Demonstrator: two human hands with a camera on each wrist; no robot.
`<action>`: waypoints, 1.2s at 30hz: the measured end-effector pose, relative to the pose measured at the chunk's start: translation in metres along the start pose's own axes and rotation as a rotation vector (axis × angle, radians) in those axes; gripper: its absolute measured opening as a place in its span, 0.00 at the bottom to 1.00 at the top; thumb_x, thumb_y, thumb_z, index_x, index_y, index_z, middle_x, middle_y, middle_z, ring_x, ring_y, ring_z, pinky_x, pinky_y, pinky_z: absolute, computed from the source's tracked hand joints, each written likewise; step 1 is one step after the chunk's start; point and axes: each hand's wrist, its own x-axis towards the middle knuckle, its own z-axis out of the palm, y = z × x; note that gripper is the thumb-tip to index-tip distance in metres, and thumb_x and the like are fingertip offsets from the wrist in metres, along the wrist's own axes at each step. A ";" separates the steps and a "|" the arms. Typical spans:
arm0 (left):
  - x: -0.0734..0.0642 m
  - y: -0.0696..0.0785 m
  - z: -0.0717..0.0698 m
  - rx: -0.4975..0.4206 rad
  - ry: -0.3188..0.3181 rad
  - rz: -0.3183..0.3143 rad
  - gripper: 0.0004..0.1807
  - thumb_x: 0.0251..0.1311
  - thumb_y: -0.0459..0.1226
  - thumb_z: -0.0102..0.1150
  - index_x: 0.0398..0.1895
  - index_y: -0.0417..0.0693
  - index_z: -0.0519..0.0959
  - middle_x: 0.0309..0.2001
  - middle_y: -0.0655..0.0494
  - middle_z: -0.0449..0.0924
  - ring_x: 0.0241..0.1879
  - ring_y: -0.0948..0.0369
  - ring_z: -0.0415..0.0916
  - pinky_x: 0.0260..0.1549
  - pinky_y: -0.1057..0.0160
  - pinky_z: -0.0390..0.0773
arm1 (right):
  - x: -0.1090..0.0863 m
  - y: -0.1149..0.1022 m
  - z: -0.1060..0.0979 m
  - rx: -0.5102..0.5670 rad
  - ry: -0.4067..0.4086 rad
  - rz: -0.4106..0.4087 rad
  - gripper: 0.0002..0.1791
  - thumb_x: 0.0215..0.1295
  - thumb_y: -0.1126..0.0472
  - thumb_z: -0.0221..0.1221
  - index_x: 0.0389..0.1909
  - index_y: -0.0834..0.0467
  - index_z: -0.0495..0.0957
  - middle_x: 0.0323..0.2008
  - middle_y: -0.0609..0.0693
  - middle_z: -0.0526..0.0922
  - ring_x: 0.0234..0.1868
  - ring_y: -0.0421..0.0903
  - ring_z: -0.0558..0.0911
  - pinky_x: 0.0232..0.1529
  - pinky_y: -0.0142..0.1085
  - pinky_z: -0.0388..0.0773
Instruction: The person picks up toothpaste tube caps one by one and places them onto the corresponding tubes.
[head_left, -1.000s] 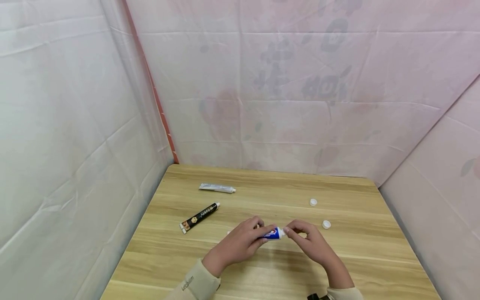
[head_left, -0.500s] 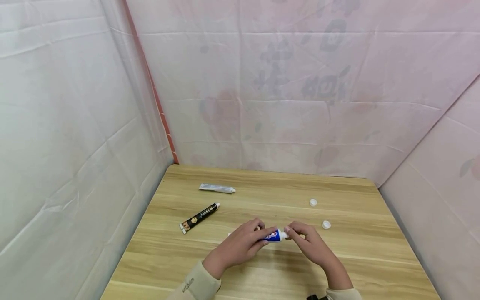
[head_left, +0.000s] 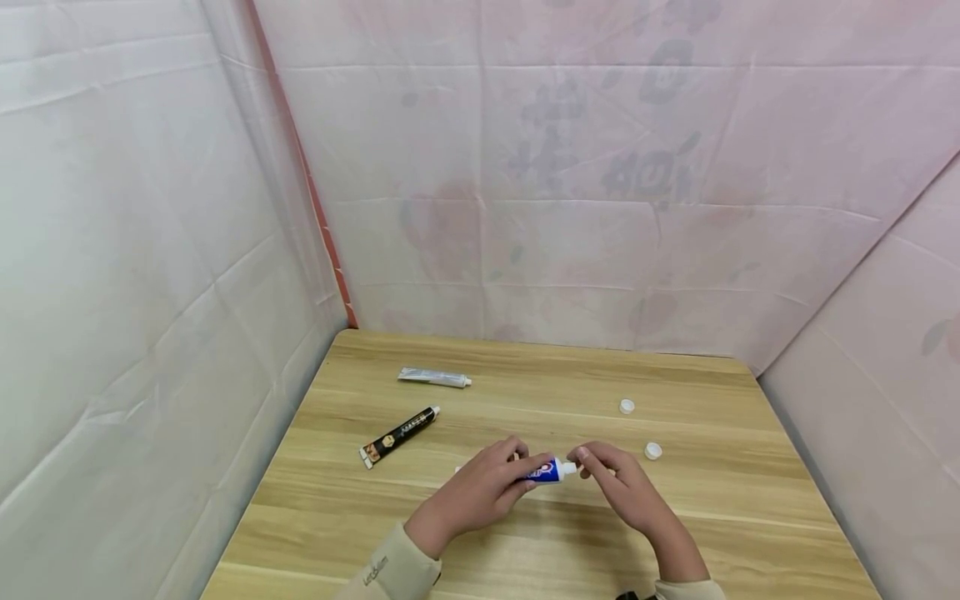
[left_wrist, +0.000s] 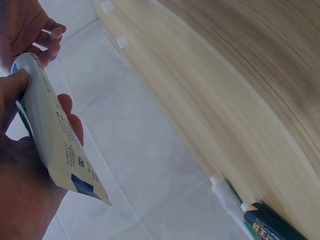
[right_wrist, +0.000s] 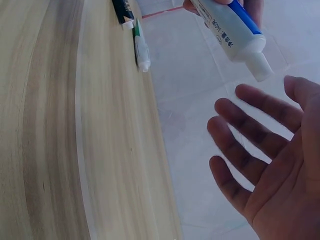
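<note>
My left hand [head_left: 483, 492] grips a blue and white toothpaste tube [head_left: 545, 472] above the near middle of the table, its nozzle end pointing right. The thumb presses on the tube [left_wrist: 52, 120] in the left wrist view, where the flat printed tail end sticks out of the hand. A white cap [right_wrist: 259, 67] sits on the nozzle end. My right hand [head_left: 618, 483] is just right of that cap. In the right wrist view its fingers [right_wrist: 240, 150] are loosely bent and spread, apart from the cap, and hold nothing.
On the wooden table [head_left: 712, 533], a black toothpaste tube [head_left: 399, 435] and a silvery toothpaste tube [head_left: 433, 377] lie at the left, both uncapped-looking at their narrow ends. Two white caps [head_left: 653, 450] lie at the right. Pale cloth walls [head_left: 570, 250] stand around the table.
My right fingers have let go of the cap end and drawn slightly away from it, so more of the white cap shows. The left hand keeps its grip, nearly still.
</note>
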 end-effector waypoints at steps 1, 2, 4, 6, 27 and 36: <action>0.000 0.000 0.000 0.000 0.002 0.000 0.29 0.72 0.44 0.52 0.73 0.72 0.59 0.48 0.63 0.70 0.36 0.71 0.65 0.36 0.75 0.67 | 0.000 0.000 0.000 0.012 -0.002 -0.008 0.15 0.78 0.54 0.46 0.44 0.48 0.82 0.41 0.46 0.84 0.39 0.45 0.82 0.42 0.36 0.78; 0.000 0.000 0.000 0.000 0.004 0.000 0.29 0.72 0.44 0.52 0.73 0.72 0.59 0.48 0.64 0.70 0.36 0.71 0.65 0.36 0.75 0.67 | 0.000 0.001 0.000 0.018 -0.004 -0.017 0.14 0.78 0.54 0.46 0.46 0.47 0.82 0.43 0.47 0.84 0.39 0.44 0.82 0.43 0.36 0.78; 0.000 0.000 0.000 0.002 0.008 0.000 0.29 0.71 0.43 0.53 0.73 0.72 0.60 0.48 0.64 0.70 0.36 0.70 0.65 0.36 0.75 0.67 | 0.000 0.001 0.000 0.029 -0.003 -0.036 0.13 0.78 0.55 0.47 0.49 0.46 0.82 0.45 0.50 0.84 0.38 0.43 0.82 0.43 0.37 0.78; 0.000 -0.001 0.000 0.005 0.013 0.000 0.30 0.71 0.43 0.54 0.73 0.72 0.60 0.48 0.64 0.70 0.36 0.70 0.65 0.36 0.75 0.67 | -0.001 0.002 0.000 0.027 -0.010 -0.071 0.13 0.78 0.56 0.47 0.51 0.45 0.80 0.47 0.51 0.83 0.38 0.43 0.82 0.43 0.37 0.79; 0.000 -0.006 -0.006 0.024 0.032 0.019 0.29 0.72 0.43 0.52 0.74 0.70 0.60 0.48 0.63 0.71 0.36 0.71 0.64 0.37 0.75 0.67 | -0.004 -0.036 -0.005 -0.032 0.023 -0.263 0.13 0.61 0.68 0.65 0.47 0.56 0.82 0.45 0.53 0.84 0.41 0.46 0.82 0.43 0.34 0.78; 0.001 -0.005 -0.005 0.019 0.019 0.037 0.29 0.72 0.43 0.51 0.74 0.69 0.60 0.47 0.63 0.70 0.35 0.70 0.64 0.36 0.76 0.66 | -0.005 -0.038 -0.005 -0.008 0.021 -0.260 0.11 0.62 0.68 0.65 0.45 0.57 0.83 0.43 0.53 0.85 0.40 0.45 0.82 0.41 0.32 0.79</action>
